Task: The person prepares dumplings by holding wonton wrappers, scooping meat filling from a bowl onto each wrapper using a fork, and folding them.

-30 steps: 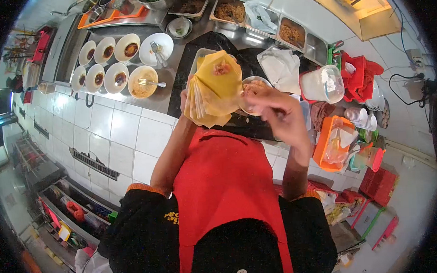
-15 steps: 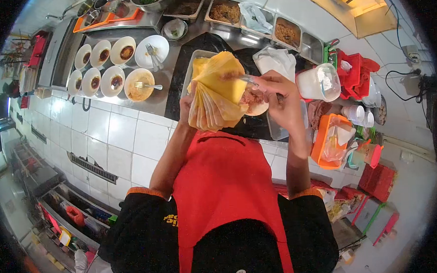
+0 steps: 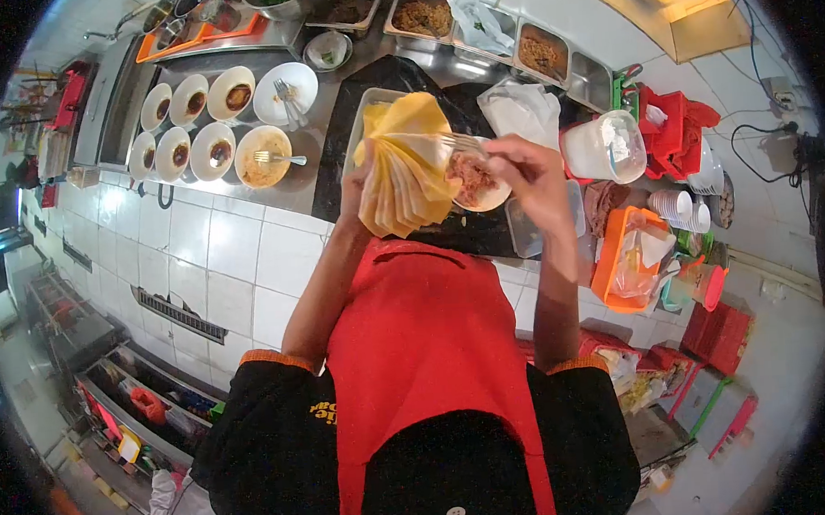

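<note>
My left hand (image 3: 354, 188) is closed on a fanned stack of yellow dough wrappers (image 3: 405, 189), with its fingers partly hidden behind the sheets. In my right hand (image 3: 533, 171) is a metal fork (image 3: 467, 145), gripped between thumb and fingers. The fork's tines point left, at the right edge of the wrappers. Just below the fork is a white bowl of pink minced meat (image 3: 471, 178). A pale metal tray (image 3: 356, 136) lies partly hidden behind the wrappers. To the right of the bowl, a clear plastic container (image 3: 526, 227) sits under my right forearm.
Several white bowls (image 3: 213, 153) with dark sauce stand at the left, near a plate (image 3: 286, 93) with cutlery. Metal food pans (image 3: 420, 16) line the back. At the right are a white-filled tub (image 3: 603, 148), red baskets (image 3: 669, 122) and an orange basket (image 3: 629, 257).
The fork has drawn back to the right from the top wrapper, and more of its tines show. My left hand and the wrappers have shifted slightly, uncovering more of the meat bowl.
</note>
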A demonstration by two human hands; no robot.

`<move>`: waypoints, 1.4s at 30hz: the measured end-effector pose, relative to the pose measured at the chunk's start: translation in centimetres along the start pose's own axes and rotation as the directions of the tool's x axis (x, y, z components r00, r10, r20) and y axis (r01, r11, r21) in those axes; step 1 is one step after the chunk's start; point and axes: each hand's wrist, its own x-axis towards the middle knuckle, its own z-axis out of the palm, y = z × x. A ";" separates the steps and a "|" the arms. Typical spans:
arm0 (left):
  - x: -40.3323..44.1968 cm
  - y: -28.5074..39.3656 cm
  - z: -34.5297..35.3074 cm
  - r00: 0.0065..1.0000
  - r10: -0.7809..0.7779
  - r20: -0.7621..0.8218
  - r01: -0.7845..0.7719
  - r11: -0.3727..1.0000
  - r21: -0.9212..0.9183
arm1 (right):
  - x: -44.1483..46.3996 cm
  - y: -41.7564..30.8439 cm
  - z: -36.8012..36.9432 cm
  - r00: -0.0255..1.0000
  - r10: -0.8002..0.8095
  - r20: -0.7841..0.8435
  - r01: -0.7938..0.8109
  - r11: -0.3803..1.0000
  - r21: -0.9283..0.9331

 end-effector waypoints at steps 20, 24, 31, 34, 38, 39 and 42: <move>2.3 -0.1 -5.6 0.900 0.369 -0.232 -0.276 0.895 0.351 | 2.1 7.2 12.0 0.989 0.127 0.081 -0.114 0.982 -0.152; 1.9 1.2 -7.0 0.944 0.293 -0.150 -0.305 0.950 -0.065 | 2.6 6.8 13.4 0.979 -0.197 0.044 0.197 0.879 -0.434; 2.9 4.5 -10.3 0.828 0.471 -0.305 -0.491 0.871 0.013 | 5.3 10.0 11.8 0.983 0.132 0.128 -0.134 0.991 0.003; 2.4 7.9 -11.7 0.755 0.516 -0.404 -0.532 0.843 0.082 | 5.8 9.5 9.6 0.988 0.156 0.005 -0.150 0.959 -0.241; -0.2 11.2 -10.4 0.730 0.618 -0.292 -0.565 0.786 0.251 | 4.1 15.2 2.9 0.976 0.070 -0.206 -0.140 0.927 -0.348; -0.9 11.5 -10.1 0.707 0.628 -0.327 -0.539 0.776 0.326 | 3.1 17.8 0.6 0.983 0.035 -0.181 -0.068 0.981 -0.180; -3.1 10.8 -8.7 0.774 0.531 -0.344 -0.388 0.828 0.405 | -0.6 15.1 -4.4 0.932 0.307 -0.190 -0.360 0.836 -0.414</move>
